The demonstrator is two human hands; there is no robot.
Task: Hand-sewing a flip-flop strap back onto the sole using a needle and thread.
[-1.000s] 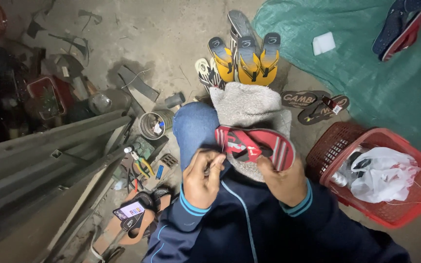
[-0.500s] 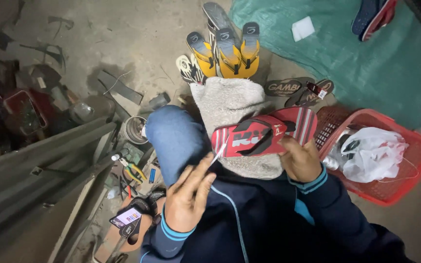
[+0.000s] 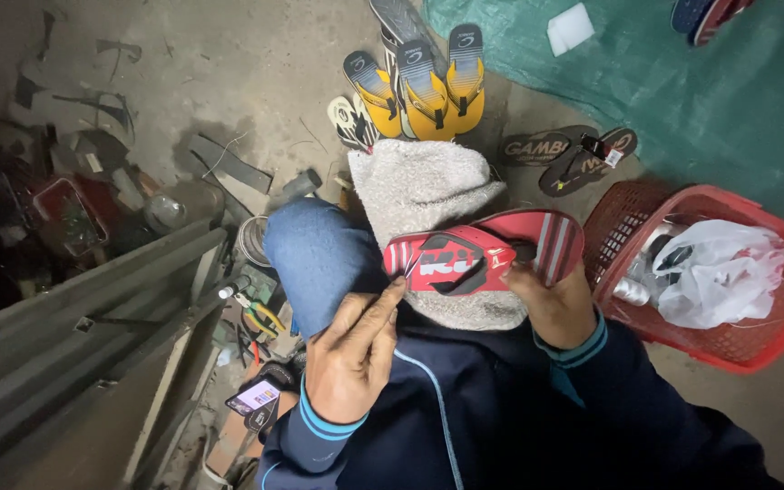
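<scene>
Across the lap, on a grey fleecy towel (image 3: 428,195) draped over the knees: red rubber flip-flop with black strap and striped sole (image 3: 483,256), lying crosswise. Right hand (image 3: 551,304) under its near edge, grasping it from below; fingers mostly hidden behind the sole. Left hand (image 3: 351,358) raised just beside the sandal's left end, fingers extended, tips touching or nearly touching the rim; whether anything thin is pinched between them, too small to tell. Blue trouser knee (image 3: 315,259) left of the towel. Beyond the towel, on the dirt floor: a cluster of yellow-and-grey flip-flops (image 3: 428,86), partly overlapping, uppermost one cut off by the frame; a pair of dark brown sandals (image 3: 569,154) near the green tarpaulin (image 3: 700,100). Right: red plastic mesh basket (image 3: 728,340) holding a white plastic bag (image 3: 728,272), contents beneath obscured. Lower left: pliers with yellow handles (image 3: 260,318) and a small lit phone (image 3: 251,396) among murky clutter.
</scene>
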